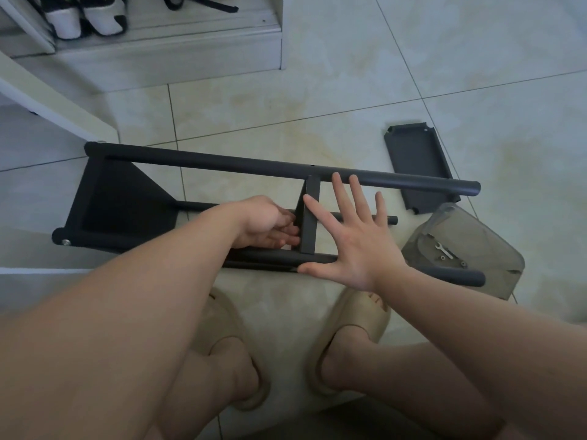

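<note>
— Black frame (222, 165): where do we have it?

— Flat on the tiled floor (349, 74), just beyond our slippers (359, 315), with its long tubes running left to right in front of us. Its triangular plate (120, 198) sits at the left end.

— And our hands?

— Our right hand (352, 242) is released, with the fingers spread wide and straight. The thumb lies along the near tube (263, 257), and the fingertips reach up to the far tube. Our left hand (263, 222) comes in from the left, its fingers against the left side of the cross bracket (309, 217) that joins the tubes.

— Is that left hand gripping the bracket?

— We cannot tell. The fingers touch the bracket, but their tips are hidden behind its edge.

— What lies to the right?

— A plastic bag (470, 246) just beside our right wrist, resting over the end of the near tube, with a small wrench (443, 249) and some fasteners inside. Beyond it a flat black panel (416, 163) lies on the floor, partly under the far tube's end.

— And farthest off?

— Black and white shoes (89, 17) on a low shelf (174, 46) at the upper left.
</note>
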Tool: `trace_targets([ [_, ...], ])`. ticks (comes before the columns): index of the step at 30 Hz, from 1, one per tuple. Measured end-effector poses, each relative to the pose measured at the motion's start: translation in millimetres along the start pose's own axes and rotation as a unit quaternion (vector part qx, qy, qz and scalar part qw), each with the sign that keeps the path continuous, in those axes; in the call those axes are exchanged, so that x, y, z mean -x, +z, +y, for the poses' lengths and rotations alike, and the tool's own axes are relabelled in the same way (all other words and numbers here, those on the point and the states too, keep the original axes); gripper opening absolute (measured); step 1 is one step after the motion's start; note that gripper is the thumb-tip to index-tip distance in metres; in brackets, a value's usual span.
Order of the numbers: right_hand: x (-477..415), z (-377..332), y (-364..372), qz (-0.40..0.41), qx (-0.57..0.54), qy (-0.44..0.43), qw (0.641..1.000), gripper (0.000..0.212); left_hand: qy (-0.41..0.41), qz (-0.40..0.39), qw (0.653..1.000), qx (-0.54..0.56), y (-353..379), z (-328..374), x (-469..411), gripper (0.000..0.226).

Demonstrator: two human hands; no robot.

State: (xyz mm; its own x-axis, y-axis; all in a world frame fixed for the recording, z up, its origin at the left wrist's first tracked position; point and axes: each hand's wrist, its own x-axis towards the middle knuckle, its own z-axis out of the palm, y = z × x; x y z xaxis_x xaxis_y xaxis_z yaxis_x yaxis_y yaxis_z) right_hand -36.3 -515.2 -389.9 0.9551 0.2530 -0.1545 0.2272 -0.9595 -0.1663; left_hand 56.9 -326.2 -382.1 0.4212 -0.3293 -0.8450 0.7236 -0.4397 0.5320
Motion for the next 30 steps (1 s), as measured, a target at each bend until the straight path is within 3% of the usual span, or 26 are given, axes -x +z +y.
trace_targets([
  [4, 0, 0, 0, -0.002, -0.004, 0.0, 1.0, 0.106, 0.022, 0.015, 1.0, -0.009, 1, -3, -8, 0.024],
  [13, 1, 0, -3, -0.014, 0.0, 0.005, 1.0, 0.106, -0.009, -0.028, 0.998, 0.059, -3, -4, -10, 0.039],
  [21, 1, -1, -3, -0.012, 0.001, 0.006, 1.0, 0.106, 0.025, -0.032, 0.999, 0.016, -3, -6, -9, 0.026],
  [26, 1, -1, -4, -0.013, 0.004, 0.006, 1.0, 0.106, 0.077, 0.054, 0.992, -0.082, 0, -11, -17, 0.024],
  [30, 1, -3, -4, -0.013, 0.008, 0.008, 1.0, 0.107, 0.09, 0.048, 0.99, -0.099, 3, -13, -18, 0.016],
])
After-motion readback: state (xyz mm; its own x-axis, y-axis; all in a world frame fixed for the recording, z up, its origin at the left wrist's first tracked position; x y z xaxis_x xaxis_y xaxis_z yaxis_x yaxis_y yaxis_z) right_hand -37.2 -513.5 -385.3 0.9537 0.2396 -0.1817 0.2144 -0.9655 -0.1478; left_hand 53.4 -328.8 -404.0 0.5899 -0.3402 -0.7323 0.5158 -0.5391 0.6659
